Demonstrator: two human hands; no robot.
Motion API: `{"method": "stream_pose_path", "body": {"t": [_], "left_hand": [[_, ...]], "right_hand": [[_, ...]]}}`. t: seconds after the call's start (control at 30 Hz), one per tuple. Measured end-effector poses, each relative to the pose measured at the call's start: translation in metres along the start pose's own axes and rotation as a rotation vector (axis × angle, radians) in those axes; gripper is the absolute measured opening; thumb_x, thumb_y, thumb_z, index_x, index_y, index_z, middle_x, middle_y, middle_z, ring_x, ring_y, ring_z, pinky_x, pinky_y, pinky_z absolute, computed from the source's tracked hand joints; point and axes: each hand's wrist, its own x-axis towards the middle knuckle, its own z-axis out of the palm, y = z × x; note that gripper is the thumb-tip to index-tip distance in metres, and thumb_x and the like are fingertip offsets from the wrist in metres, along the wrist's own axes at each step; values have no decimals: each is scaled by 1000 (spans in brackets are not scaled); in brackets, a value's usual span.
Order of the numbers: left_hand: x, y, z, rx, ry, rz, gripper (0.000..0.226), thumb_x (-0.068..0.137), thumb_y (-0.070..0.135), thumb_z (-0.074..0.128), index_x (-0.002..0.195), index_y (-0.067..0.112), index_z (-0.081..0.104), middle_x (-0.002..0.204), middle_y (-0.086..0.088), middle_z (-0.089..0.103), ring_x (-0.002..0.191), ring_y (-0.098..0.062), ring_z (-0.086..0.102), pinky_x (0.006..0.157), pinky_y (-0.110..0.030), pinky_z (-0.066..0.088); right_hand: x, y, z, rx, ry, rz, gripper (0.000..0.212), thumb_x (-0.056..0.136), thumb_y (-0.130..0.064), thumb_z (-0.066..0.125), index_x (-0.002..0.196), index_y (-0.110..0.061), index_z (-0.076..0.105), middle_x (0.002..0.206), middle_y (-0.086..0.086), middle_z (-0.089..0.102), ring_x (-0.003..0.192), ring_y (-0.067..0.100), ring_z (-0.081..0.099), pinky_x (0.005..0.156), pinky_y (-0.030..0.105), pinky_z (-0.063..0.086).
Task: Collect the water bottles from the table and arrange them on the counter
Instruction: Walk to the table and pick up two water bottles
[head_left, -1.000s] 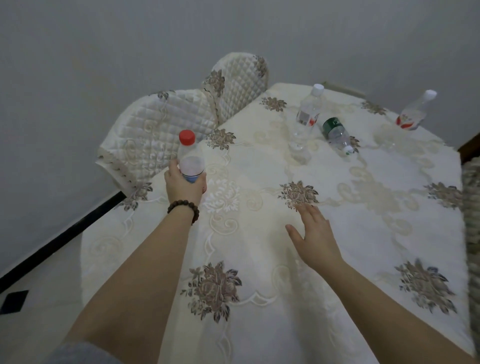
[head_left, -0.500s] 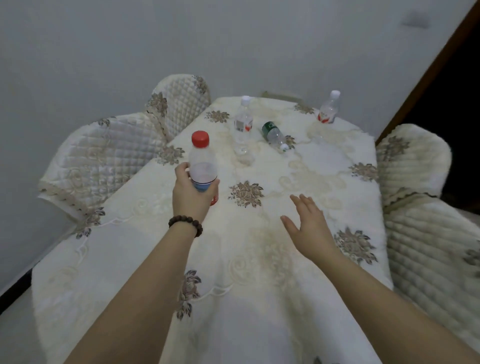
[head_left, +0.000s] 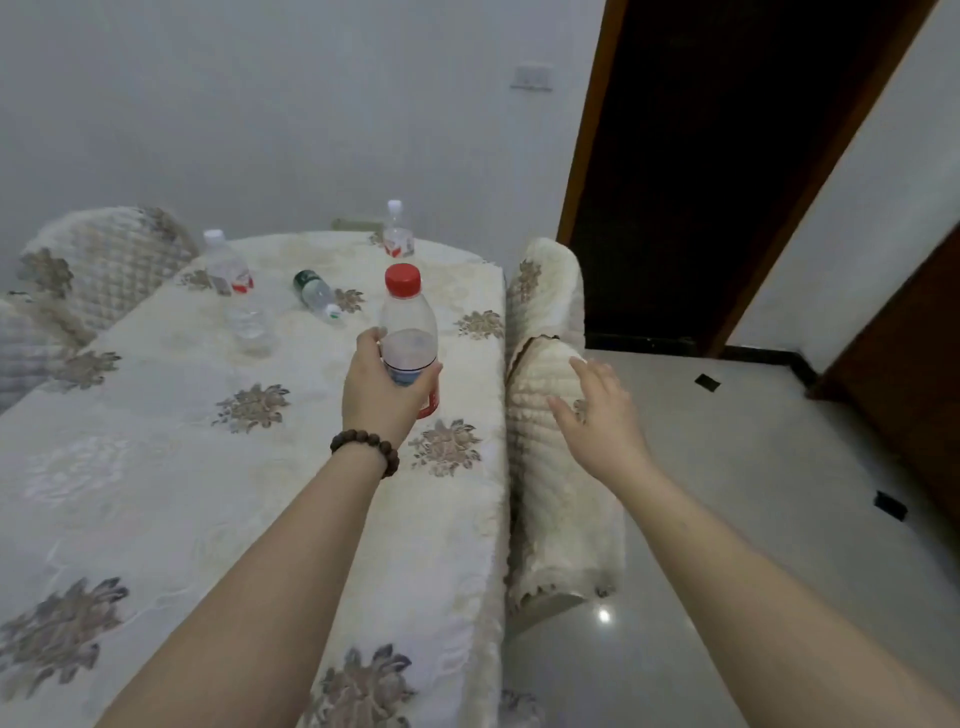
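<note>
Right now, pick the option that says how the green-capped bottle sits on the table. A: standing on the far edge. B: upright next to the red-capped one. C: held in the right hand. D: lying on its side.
D: the green-capped bottle lies on its side on the table, while the left hand holds the red-capped bottle upright and the right hand is empty.

A cloth-covered table (head_left: 156, 467) stands against a pale wall (head_left: 260, 104). Quilted chairs (head_left: 550, 467) flank it (cream covers); right of it, a dark doorway (head_left: 701, 182) and glossy floor (head_left: 779, 519).
</note>
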Motion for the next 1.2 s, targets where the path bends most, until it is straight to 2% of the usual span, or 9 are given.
{"method": "stream_pose_path", "body": {"t": [0.1, 0.23, 0.37, 0.57, 0.7, 0.9, 1.0, 1.13, 1.2], "left_hand": [[-27, 40, 62, -24, -26, 13, 69, 70, 42, 76, 126, 20, 42, 120, -1, 56, 103, -16, 55, 79, -25, 43], [-55, 86, 134, -28, -53, 44, 67, 69, 45, 75, 123, 23, 42, 112, 5, 56, 94, -9, 53, 73, -19, 41], [-65, 117, 183, -24, -69, 73, 55, 70, 47, 74, 110, 35, 39, 106, 11, 54, 92, -9, 53, 74, -22, 41], [-42, 126, 228, 11, -23, 22, 71, 69, 51, 73, 126, 23, 41, 115, 4, 56, 97, -11, 54, 80, -26, 44], [-13, 121, 248, 40, 20, 18, 72, 70, 50, 73, 126, 22, 40, 118, 0, 57, 100, -15, 55, 82, -28, 47], [50, 97, 266, 71, 140, 36, 68, 71, 51, 73, 124, 21, 41, 108, 8, 51, 93, -10, 52, 76, -23, 42], [92, 75, 272, 83, 215, -3, 67, 70, 51, 72, 122, 21, 42, 106, 8, 52, 92, -12, 53, 74, -24, 41], [150, 43, 269, 107, 328, -109, 68, 71, 49, 73, 124, 19, 41, 117, -1, 56, 99, -18, 55, 81, -31, 46], [174, 30, 266, 119, 377, -147, 66, 72, 47, 73, 124, 18, 42, 119, -2, 57, 101, -20, 56, 80, -30, 45]], "right_hand": [[-8, 58, -43, 18, 2, 13, 61, 95, -42, 48, 147, -17, 28, 155, 7, 24, 145, 22, 12, 117, 40, 13], [-14, 127, -92, -26, 16, 32, 61, 95, -42, 46, 148, -18, 27, 156, 6, 23, 145, 21, 11, 117, 44, 13], [-6, 178, -124, -34, 25, 42, 61, 95, -44, 45, 148, -20, 26, 156, 5, 23, 145, 21, 10, 118, 45, 11], [39, 229, -134, -34, 37, 52, 62, 94, -47, 46, 148, -22, 26, 155, 4, 25, 145, 20, 13, 118, 45, 15], [81, 244, -123, -53, -3, 24, 62, 94, -47, 45, 148, -22, 26, 156, 3, 24, 145, 19, 13, 118, 45, 15], [171, 248, -89, 3, -78, -84, 60, 95, -45, 45, 148, -22, 26, 156, 5, 22, 146, 21, 8, 118, 44, 10], [232, 238, -62, -33, -119, -173, 58, 96, -42, 45, 147, -19, 28, 155, 5, 26, 145, 22, 10, 118, 45, 10], [326, 204, -25, -40, -178, -308, 55, 95, -42, 46, 143, -19, 33, 149, 6, 34, 141, 23, 22, 116, 46, 15], [366, 184, -5, -41, -221, -357, 58, 95, -43, 45, 145, -18, 31, 151, 6, 31, 141, 23, 22, 116, 44, 18]]}}
